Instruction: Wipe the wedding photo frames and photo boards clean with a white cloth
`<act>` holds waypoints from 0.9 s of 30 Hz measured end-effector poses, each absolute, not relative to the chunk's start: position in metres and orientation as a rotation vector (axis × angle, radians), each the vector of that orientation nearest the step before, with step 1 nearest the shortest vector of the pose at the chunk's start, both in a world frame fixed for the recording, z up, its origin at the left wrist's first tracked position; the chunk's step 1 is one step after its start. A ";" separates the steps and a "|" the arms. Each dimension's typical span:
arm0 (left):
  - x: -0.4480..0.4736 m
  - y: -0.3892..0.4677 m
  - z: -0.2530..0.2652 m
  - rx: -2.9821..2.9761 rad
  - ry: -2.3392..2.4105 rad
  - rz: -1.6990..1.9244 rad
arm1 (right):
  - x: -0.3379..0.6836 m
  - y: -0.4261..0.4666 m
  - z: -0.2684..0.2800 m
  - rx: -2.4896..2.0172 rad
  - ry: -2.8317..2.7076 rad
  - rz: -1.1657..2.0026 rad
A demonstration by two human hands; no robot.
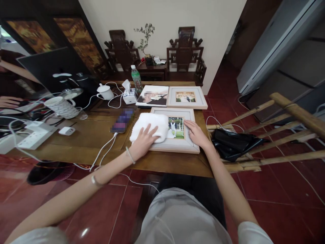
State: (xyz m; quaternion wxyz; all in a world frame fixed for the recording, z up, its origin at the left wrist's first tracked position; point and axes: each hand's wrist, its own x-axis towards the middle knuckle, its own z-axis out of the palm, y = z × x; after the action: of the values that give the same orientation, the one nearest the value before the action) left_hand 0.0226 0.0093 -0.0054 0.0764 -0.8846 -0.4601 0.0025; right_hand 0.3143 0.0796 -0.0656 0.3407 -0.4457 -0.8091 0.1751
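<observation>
A folded white towel (pixel 149 122) covers the left part of a pale picture frame (pixel 175 148) on the wooden table. My left hand (pixel 142 140) lies on top of the towel with its fingers spread. Beside the towel, a photo (pixel 175 127) of a person outdoors shows in the frame. My right hand (pixel 196 134) rests on the frame's right border, fingers stretched out and nothing in them. Behind stand a second framed photo (pixel 186 97) and a white-edged picture (pixel 152 96), side by side.
Left of the towel lies a phone (pixel 122 120) on a white cable. Further left are a patterned mug (pixel 62 106), a power strip (pixel 37 135) and another person's hand (pixel 10 101). A tissue box (pixel 130 96) and bottle (pixel 136 78) stand behind. A bamboo rack (pixel 279 127) borders the right.
</observation>
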 end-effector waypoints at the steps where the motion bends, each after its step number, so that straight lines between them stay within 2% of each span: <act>1: 0.022 -0.004 -0.004 -2.667 -1.372 0.018 | 0.314 0.080 -0.066 -1.163 -2.107 0.447; 8: 0.023 -0.043 -0.004 -2.691 -1.353 0.116 | 0.314 0.079 -0.065 -1.167 -2.106 0.447; 20: 0.036 0.080 0.003 -2.645 -1.489 0.149 | 0.314 0.078 -0.063 -1.203 -2.156 0.414; 27: 0.036 0.005 0.003 -2.627 -1.479 0.222 | 0.314 0.079 -0.064 -1.175 -2.136 0.434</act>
State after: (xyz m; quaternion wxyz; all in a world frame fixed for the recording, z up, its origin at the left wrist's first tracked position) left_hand 0.0356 0.0048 0.0027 0.0593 -0.8675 -0.4884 0.0734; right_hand 0.3138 0.0786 -0.0641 0.3264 -0.4486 -0.8154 0.1657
